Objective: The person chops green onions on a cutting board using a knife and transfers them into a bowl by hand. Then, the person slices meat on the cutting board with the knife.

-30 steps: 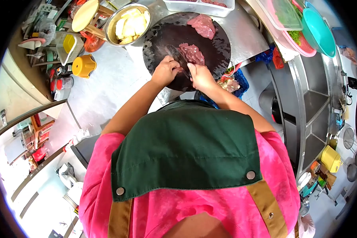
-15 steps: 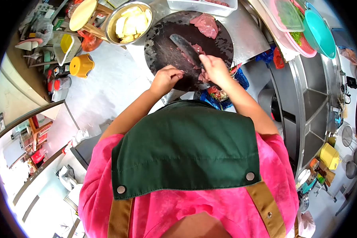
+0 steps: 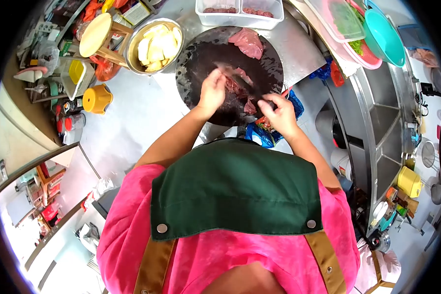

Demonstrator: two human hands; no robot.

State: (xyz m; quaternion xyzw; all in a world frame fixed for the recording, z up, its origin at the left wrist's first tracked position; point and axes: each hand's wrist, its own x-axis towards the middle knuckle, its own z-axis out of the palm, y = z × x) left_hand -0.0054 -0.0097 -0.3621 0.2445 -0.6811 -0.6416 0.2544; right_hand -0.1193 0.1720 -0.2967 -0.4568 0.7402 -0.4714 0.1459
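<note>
A round dark chopping board [image 3: 193, 63] lies below me, with a large piece of raw meat [image 3: 247, 42] near its far edge. Smaller cut meat [image 3: 236, 87] is spread at the middle of the board, and one bit [image 3: 250, 107] lies nearer me. My left hand [image 3: 213, 90] is over the board's left part, its fingers at the cut meat and blurred. On the right, my right hand [image 3: 280, 111] is closed round the handle of a knife, whose dark blade [image 3: 255, 90] is blurred and hard to tell from the board.
A metal bowl of pale yellow pieces [image 3: 177, 54] stands left of the board. Beyond the board is a clear two-part container [image 3: 240, 18] with dark red meat. Baskets and a teal basin [image 3: 384, 39] are at the right. A blue bag [image 3: 262, 136] hangs below the board's near right edge.
My left hand has moved forward and right to the cut meat. My right hand has drawn back to the right with the knife. The view has shifted slightly.
</note>
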